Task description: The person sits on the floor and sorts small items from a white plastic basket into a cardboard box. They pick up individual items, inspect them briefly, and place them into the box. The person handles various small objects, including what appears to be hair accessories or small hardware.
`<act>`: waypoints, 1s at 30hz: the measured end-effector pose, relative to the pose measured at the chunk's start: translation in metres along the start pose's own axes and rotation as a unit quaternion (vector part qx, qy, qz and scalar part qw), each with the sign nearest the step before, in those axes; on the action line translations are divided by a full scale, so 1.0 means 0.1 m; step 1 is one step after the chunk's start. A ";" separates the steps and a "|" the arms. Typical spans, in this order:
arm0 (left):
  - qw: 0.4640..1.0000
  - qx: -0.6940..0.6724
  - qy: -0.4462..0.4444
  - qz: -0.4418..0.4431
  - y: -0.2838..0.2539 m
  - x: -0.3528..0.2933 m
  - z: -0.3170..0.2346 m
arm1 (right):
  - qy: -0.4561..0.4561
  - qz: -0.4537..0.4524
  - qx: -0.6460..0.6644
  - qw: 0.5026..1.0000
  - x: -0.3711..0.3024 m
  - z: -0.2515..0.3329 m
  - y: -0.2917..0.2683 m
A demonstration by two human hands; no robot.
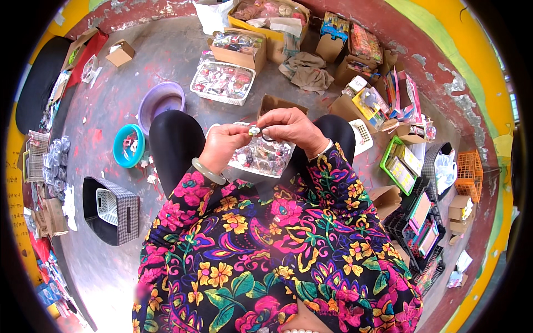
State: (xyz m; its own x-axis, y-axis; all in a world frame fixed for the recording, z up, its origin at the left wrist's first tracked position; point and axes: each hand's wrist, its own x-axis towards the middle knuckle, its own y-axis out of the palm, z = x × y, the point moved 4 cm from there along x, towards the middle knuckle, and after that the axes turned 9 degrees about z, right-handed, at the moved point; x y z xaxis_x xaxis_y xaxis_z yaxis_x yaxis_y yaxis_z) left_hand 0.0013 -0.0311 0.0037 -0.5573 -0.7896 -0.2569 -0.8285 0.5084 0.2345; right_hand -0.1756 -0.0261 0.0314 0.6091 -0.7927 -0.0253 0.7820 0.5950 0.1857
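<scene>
Between my hands, above my lap, is a small white and greenish ornament point(254, 131), too small to make out exactly. My left hand point(222, 145), with a pale bangle point(208, 171) at its wrist, pinches the ornament from one side. From the other side my right hand point(294, 129) closes its fingers at it, and something dark shows under those fingers. Directly below both hands a white basket point(256, 173) sits between my knees, filled with small clear-wrapped pieces in dark, red and white. My hands partly cover this basket.
Ahead stands another white basket point(221, 99) of wrapped pieces, beside an open cardboard box point(256, 53). To the left are a purple basin point(149, 108), a turquoise basin point(117, 149) and a checked bin point(129, 219). A green basket point(395, 176) and black crates point(397, 222) stand right.
</scene>
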 end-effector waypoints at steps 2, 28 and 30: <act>1.000 -0.003 0.001 0.007 0.02 0.00 0.02 | -0.006 -0.004 -0.032 0.999 0.02 -0.01 0.01; 1.000 -0.006 -0.019 0.007 0.10 0.03 0.17 | 0.061 -0.094 -0.089 0.990 0.07 -0.19 0.01; 1.000 0.012 -0.024 0.011 0.12 0.03 0.17 | 0.098 -0.075 -0.045 0.991 0.06 -0.16 0.03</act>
State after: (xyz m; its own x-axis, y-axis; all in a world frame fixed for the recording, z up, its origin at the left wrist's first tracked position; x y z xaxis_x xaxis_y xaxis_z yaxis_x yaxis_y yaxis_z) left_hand -0.0110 -0.0217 -0.0106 -0.5772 -0.7607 -0.2969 -0.8166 0.5346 0.2179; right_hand -0.1674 -0.0268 0.0162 0.4921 -0.8375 -0.2377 0.8690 0.4889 0.0764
